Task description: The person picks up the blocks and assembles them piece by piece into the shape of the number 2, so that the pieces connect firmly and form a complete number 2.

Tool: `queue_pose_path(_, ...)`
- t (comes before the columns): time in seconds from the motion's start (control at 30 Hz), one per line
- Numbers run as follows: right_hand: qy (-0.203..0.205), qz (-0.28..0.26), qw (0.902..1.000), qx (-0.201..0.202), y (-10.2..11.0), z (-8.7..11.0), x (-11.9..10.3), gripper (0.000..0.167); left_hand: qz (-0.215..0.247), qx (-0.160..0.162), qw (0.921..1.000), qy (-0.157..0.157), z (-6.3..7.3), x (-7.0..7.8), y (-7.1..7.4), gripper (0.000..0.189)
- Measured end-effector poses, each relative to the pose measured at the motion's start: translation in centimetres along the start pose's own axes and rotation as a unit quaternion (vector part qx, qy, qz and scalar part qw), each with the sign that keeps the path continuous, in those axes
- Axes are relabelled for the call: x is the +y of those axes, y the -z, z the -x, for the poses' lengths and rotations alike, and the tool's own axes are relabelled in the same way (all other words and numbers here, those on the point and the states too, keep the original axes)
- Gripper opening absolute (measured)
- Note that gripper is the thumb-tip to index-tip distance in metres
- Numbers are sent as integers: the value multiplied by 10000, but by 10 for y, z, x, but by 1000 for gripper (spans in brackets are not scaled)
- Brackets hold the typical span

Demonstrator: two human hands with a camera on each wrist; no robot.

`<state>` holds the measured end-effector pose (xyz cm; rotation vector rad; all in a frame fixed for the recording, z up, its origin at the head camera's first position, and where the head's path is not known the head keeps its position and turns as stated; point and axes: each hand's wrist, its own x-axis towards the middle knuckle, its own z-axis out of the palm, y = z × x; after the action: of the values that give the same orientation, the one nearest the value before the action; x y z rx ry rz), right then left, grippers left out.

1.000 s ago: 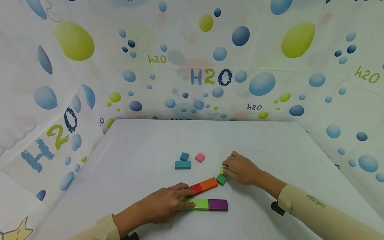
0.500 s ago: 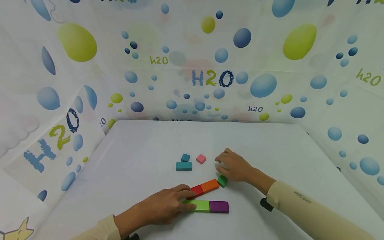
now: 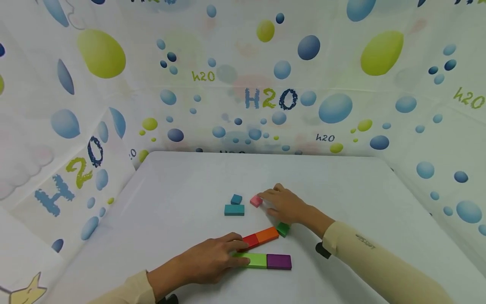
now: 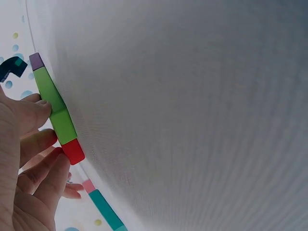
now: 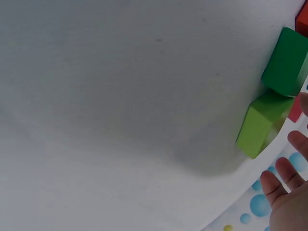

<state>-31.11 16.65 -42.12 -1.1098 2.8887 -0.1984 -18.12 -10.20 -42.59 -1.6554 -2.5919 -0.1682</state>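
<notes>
In the head view my left hand (image 3: 206, 259) rests with its fingers on a red block (image 3: 250, 241) and its thumb on a light green block (image 3: 256, 260). An orange block (image 3: 267, 234) adjoins the red one at a slant, and a purple block (image 3: 279, 261) adjoins the light green one. My right hand (image 3: 286, 204) reaches over the table; its index fingertip is at a pink block (image 3: 256, 201), thumb apart from it. Below that hand lies a dark green block (image 3: 282, 229), against the orange one's end. A yellow-green block (image 5: 260, 125) touches it in the right wrist view.
A teal oblong block (image 3: 234, 210) and a small blue block (image 3: 236, 199) lie left of the pink one. The white tabletop (image 3: 182, 181) ends at a patterned cloth backdrop (image 3: 228, 109), which also rises along both sides.
My right hand has moved leftward from the yellow-green block to the pink block, leaving the yellow-green one behind. The left hand stays on the red and light green blocks.
</notes>
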Motion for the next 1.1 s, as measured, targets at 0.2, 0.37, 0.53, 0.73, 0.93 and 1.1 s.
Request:
queue_pose_path(0.2, 84, 266, 9994, -207, -4, -12, -6, 54, 66, 7, 10000, 21, 1, 2, -1, 45)
queue_pose_path(0.37, 32, 360, 9991, -201, -3, -20, -11, 54, 50, 63, 10000, -7, 1, 2, -1, 44)
queue_pose_path(0.53, -85, 442, 9987, -222, -1, -26, -13, 48, 57, 66, 10000, -14, 0, 2, -2, 44)
queue_pose_path(0.73, 125, 625, 9979, -144, 1, -29, -12, 37, 21, 36, 10000, 10, -1, 2, -1, 45)
queue_pose_path(0.93, 112, 388, 9992, -84, 0, -29, -11, 33, -3, 57, 10000, 5, -1, 1, 0, 44)
queue_pose_path(1.1, 31, 186, 9998, -59, 0, -29, -10, 34, -11, 47, 10000, 20, -2, 1, 1, 44)
